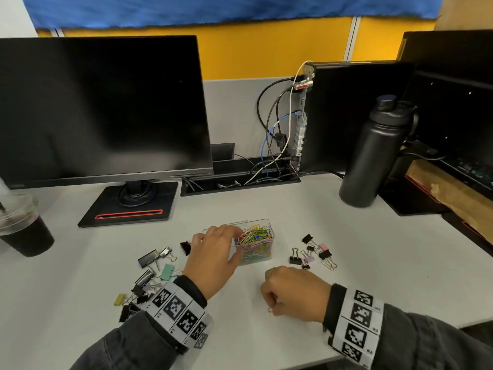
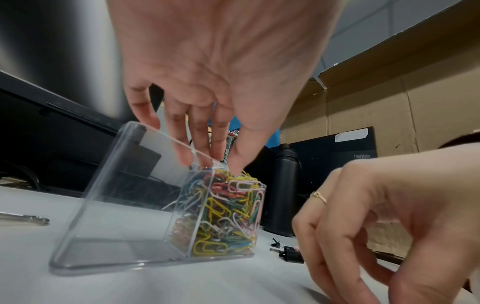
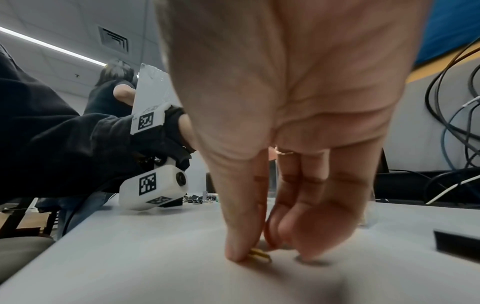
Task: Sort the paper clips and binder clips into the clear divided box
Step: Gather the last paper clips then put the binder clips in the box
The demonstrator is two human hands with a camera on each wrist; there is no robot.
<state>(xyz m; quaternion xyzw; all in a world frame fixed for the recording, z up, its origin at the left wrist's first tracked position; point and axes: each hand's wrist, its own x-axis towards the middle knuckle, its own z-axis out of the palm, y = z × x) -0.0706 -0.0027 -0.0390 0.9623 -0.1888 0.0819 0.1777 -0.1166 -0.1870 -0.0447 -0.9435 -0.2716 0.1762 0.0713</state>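
Note:
The clear divided box (image 1: pixel 267 227) stands mid-desk. Its right compartment is packed with coloured paper clips (image 2: pixel 228 216) and its left compartment (image 2: pixel 124 205) is empty. My left hand (image 1: pixel 234 244) lies over the box, fingertips (image 2: pixel 187 158) on the top rim and thumb against the clip-filled side, holding it. In front of the box, my right hand (image 1: pixel 270 305) pinches a yellow paper clip (image 3: pixel 259 255) against the desk between thumb and curled fingers. Binder clips lie in a pile to the left (image 1: pixel 152 276) and a smaller group to the right (image 1: pixel 314 252).
A monitor on its stand (image 1: pixel 128 206) is behind the box. A cup of dark drink (image 1: pixel 24 231) stands at the far left and a black bottle (image 1: pixel 373 156) at the back right. Cables (image 1: pixel 274 145) run into a desk slot.

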